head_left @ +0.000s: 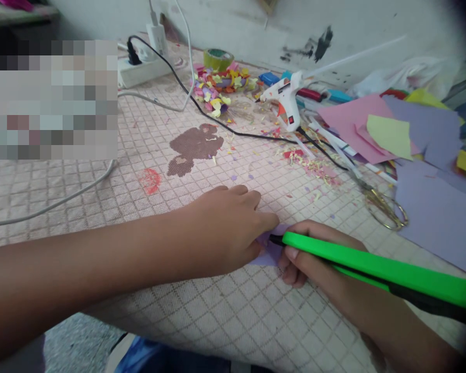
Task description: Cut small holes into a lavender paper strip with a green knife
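Note:
A small piece of purple paper [270,255] lies on the cloth-covered table, partly hidden under both hands. My left hand [233,228] reaches in from the left, its fingers curled and its thumb and forefinger gripping and pressing the paper. In my right hand [314,254] is a green pen [365,259] with a black tip, pinched close to its point. That tip touches or nearly touches the paper beside my left thumb and forefinger; exact contact cannot be made out.
Behind the hands are a white glue gun [287,101], paper flowers [217,88], green tape [218,59] and a power strip [143,72]. At right lie scissors [388,207] and purple sheets [438,212]. A black cord [252,136] crosses the table; paper scraps [314,168] are scattered about.

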### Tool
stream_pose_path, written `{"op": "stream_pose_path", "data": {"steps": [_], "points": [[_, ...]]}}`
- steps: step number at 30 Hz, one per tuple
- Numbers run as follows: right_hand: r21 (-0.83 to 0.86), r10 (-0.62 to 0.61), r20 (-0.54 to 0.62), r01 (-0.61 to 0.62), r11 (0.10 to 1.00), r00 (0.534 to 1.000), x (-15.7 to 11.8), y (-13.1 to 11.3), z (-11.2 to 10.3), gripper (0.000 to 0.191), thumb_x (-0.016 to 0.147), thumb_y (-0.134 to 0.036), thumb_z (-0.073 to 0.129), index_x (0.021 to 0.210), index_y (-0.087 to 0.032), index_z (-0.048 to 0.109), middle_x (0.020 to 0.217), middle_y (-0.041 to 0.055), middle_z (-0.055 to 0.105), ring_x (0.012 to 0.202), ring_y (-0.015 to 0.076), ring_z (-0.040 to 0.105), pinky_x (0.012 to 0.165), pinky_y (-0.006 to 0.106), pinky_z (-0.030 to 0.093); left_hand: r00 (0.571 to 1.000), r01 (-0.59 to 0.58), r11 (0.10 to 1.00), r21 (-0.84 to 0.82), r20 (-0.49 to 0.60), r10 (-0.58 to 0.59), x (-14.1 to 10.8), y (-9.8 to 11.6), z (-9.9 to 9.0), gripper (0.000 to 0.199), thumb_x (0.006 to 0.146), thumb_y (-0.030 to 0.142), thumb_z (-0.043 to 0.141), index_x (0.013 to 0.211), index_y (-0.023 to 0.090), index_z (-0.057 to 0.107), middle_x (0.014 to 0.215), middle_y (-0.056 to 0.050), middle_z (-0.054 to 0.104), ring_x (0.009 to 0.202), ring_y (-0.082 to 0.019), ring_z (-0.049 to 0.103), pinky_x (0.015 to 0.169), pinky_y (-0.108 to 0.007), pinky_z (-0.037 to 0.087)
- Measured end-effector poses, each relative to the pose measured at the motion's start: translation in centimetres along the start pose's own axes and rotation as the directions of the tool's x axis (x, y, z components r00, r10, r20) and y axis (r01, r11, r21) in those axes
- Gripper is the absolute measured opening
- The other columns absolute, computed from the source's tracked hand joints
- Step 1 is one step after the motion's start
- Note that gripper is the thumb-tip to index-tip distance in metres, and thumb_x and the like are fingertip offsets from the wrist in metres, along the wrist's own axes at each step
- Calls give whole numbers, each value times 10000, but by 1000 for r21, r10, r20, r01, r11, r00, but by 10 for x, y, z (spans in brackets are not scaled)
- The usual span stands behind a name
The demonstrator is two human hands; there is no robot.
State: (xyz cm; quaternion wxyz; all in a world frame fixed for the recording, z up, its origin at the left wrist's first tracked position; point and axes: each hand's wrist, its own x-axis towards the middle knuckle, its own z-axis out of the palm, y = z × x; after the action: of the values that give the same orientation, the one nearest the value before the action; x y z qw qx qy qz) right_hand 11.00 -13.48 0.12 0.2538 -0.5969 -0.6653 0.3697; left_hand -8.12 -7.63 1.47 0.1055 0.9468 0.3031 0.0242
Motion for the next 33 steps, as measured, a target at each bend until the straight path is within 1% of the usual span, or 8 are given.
{"op": "stream_pose_path", "data": {"steps": [3,6,12,17,22,28,33], "points": [[-70,-5,-26,3,998,1000,0,-1,0,118,833,-251,538,767,-229,633,504,-25,667,422,147,613,381,238,438,1000,-1,1000,-4,6,1,0,0,1,245,832,361,542,1029,234,610,911,-82,580,748,-207,519,687,-347,432],[-105,-4,-29,1,995,1000,-1,-2,0,119,832,-244,539,755,-236,629,493,-30,659,415,147,606,373,238,426,1000,4,1000,-5,17,-4,-1,0,1,236,833,361,543,1019,233,613,905,-82,578,740,-207,520,684,-350,431],[-185,-52,-33,45,982,998,-2,-3,2,150,827,-236,526,699,-252,603,471,-34,632,400,152,575,355,239,408,1000,7,1000,-1,10,-7,0,0,1,226,830,377,541,967,220,629,881,-81,576,731,-209,525,675,-357,431],[-234,-32,-30,24,972,999,-6,-2,1,105,810,-231,535,760,-261,623,523,-22,649,436,163,602,377,244,429,1000,23,1000,-5,13,-23,1,1,1,231,823,381,537,950,215,635,861,-75,578,740,-218,539,684,-368,433],[-253,-101,-35,89,963,994,-6,0,0,105,815,-235,531,786,-256,630,510,-23,640,424,155,597,363,229,414,1000,27,999,-17,11,-27,1,1,1,242,822,386,532,958,214,636,870,-78,580,756,-224,548,688,-369,432],[-304,-92,-54,71,950,994,-7,-6,1,150,829,-255,519,709,-253,609,480,-21,611,418,152,583,377,239,423,1000,28,999,-22,4,-28,2,1,1,239,825,387,527,955,219,635,866,-80,588,775,-235,558,688,-372,436],[-385,-91,-21,76,920,996,-7,-8,-3,166,825,-284,530,684,-263,615,475,-22,600,420,161,575,367,252,406,998,55,998,-23,31,-54,2,6,-2,229,811,397,555,898,205,645,772,-71,603,732,-234,577,674,-374,441]]}}
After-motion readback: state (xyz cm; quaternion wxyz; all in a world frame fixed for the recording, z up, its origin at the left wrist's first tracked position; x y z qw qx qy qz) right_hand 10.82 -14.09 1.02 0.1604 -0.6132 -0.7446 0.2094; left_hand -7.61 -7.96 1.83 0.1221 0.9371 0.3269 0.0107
